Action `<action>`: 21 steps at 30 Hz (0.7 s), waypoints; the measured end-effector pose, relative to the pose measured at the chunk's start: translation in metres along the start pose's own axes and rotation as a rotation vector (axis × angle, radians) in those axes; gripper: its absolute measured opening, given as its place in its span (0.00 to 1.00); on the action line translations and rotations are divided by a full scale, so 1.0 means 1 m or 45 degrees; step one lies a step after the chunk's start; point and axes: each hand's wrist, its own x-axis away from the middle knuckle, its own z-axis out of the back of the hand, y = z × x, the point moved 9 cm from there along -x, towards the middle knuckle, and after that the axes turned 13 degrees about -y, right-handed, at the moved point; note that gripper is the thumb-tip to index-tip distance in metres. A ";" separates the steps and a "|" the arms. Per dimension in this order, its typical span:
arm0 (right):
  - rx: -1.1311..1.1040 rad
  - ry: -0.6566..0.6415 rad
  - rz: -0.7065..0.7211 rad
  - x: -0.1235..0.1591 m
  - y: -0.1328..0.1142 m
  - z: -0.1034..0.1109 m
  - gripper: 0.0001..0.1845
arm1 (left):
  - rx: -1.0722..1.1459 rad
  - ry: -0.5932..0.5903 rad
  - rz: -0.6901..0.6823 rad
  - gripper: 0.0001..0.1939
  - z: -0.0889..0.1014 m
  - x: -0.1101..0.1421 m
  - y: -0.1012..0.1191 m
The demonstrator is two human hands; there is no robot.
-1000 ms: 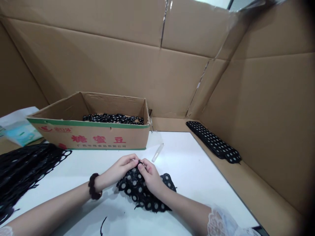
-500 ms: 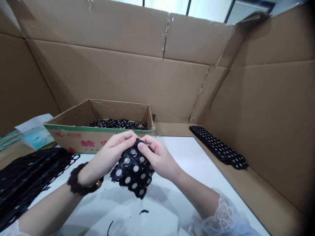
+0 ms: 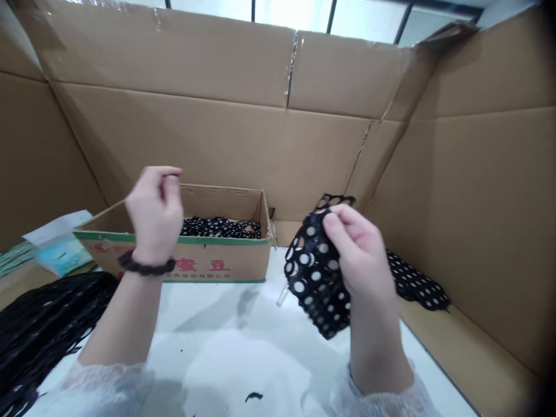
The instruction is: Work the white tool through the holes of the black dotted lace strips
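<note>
My right hand (image 3: 364, 249) pinches a black sheet with white dots and round holes (image 3: 315, 272) by its upper part, and the sheet hangs above the white table. My left hand (image 3: 154, 214) is raised in front of the left part of a cardboard box (image 3: 243, 263). Its fingers are pinched together; a small dark bit may be at the fingertips, too blurred to name. Small black ring-like pieces (image 3: 221, 227) lie inside the box.
Perforated black material (image 3: 47, 324) is heaped at the left, with a tissue pack (image 3: 63, 252) behind it. A dotted black strip (image 3: 419, 284) lies at the right. A clear tube (image 3: 282, 295) and a black scrap (image 3: 254, 397) are on the table. Tall cardboard walls (image 3: 217, 139) surround it.
My hands, together on the dotted sheet before, are now apart. The left has let go of the sheet and moved up and left to the box; the right has carried the sheet rightward.
</note>
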 end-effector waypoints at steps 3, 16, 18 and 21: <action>-0.078 -0.153 -0.054 -0.012 0.017 -0.020 0.09 | -0.126 0.004 -0.013 0.21 -0.008 -0.014 0.002; -0.255 -0.434 -0.141 -0.019 0.040 -0.071 0.11 | -0.499 -0.475 -0.273 0.17 -0.083 0.008 0.040; -0.184 -0.427 -0.119 -0.018 0.038 -0.073 0.11 | -0.441 -0.483 -0.273 0.14 -0.086 0.007 0.040; -0.073 -0.495 -0.133 -0.015 0.037 -0.081 0.10 | -0.286 -0.555 -0.194 0.18 -0.088 0.005 0.033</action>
